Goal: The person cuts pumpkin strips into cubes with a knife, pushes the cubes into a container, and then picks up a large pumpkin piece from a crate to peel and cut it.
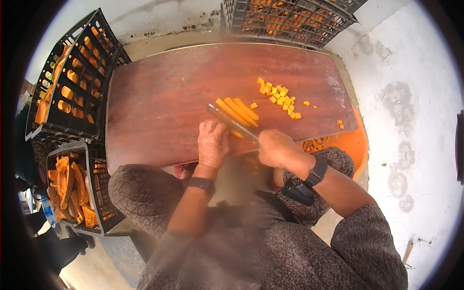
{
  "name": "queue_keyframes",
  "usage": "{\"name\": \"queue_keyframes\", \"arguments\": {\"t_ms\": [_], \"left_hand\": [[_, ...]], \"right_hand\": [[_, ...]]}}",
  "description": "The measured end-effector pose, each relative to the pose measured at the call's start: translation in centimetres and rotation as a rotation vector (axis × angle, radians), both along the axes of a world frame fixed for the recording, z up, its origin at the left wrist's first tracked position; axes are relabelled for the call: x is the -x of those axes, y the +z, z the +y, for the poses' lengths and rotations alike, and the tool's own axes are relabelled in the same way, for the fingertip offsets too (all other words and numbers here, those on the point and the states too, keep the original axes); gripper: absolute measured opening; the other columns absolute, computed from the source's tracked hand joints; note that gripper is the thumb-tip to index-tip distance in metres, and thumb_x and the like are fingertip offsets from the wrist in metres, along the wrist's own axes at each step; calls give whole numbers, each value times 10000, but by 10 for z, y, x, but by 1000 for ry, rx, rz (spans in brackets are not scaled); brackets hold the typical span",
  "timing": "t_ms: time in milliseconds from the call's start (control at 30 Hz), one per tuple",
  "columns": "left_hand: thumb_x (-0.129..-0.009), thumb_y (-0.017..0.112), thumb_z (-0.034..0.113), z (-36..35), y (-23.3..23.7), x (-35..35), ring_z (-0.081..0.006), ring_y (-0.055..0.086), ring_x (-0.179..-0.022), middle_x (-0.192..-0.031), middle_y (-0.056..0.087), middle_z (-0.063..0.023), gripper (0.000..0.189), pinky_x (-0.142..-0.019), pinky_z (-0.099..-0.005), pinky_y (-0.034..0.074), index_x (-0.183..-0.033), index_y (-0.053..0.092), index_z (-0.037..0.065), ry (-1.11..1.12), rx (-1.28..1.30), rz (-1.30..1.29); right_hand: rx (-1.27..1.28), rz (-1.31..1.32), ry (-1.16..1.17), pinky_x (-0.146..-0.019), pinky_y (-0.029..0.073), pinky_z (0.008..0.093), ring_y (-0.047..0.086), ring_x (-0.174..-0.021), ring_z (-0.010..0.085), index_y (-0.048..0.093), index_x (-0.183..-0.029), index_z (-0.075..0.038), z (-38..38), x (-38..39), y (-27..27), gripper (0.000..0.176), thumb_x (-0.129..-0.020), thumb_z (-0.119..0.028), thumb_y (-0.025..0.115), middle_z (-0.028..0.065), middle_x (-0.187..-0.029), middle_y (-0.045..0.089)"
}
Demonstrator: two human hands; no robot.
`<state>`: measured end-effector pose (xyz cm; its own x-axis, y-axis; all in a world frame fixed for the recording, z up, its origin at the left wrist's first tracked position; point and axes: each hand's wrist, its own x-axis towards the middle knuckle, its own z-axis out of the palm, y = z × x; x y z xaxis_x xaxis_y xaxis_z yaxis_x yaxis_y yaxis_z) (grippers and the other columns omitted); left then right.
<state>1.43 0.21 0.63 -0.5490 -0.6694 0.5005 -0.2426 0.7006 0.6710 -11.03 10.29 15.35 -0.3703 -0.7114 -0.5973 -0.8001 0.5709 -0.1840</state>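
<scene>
My right hand (278, 150) is closed round the handle of a knife (232, 122), whose blade slants up and left over the red-brown board (159, 96). Several orange strips (237, 111) lie side by side just beyond the blade, and part of an orange piece shows on its near side. My left hand (212, 140) rests at the board's near edge, close to the blade, with its fingers curled together; what they hold, if anything, is hidden. Small orange cubes (280, 96) lie in a loose group to the right of the strips.
Black crates of orange pieces stand at the upper left (79, 87), lower left (92, 193) and beyond the board (290, 21). An orange basin (357, 145) with small pieces sits under the board's right end. A white wall (411, 121) rises at the right.
</scene>
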Motion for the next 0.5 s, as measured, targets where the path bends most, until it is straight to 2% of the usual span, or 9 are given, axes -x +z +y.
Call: {"name": "queue_keyframes", "arguments": {"t_ms": [200,300,400,500], "left_hand": [[-729,668,-59,0,-1,2,-326,563,-902,-902,617,-101,165,-812,-404,461,-834,629,61,6,-22,15],[-722,668,-63,-1,-3,4,-324,566,-903,-906,621,-103,170,-811,-404,460,-833,634,60,8,-31,26],[-723,668,-62,-2,-4,2,-325,565,-904,-913,623,-108,173,-814,-410,462,-845,641,58,-3,-40,11],[-728,668,-56,-2,1,4,-329,558,-901,-909,617,-111,171,-811,-417,466,-858,644,53,-19,-18,24]], "right_hand": [[-3,7,-41,-841,519,465,651,-957,430,688,-946,71,-5,1,-6,223,-783,-49,596,289,-956,667],[-9,-5,19,-841,523,460,653,-953,428,693,-946,59,-10,3,-16,222,-776,-63,620,273,-962,675],[86,24,-14,-835,530,454,663,-951,411,702,-940,45,-14,1,-29,222,-761,-73,645,255,-963,684],[-43,1,-21,-825,525,443,663,-964,368,691,-971,-12,-18,2,-22,193,-810,-92,620,206,-984,688]]}}
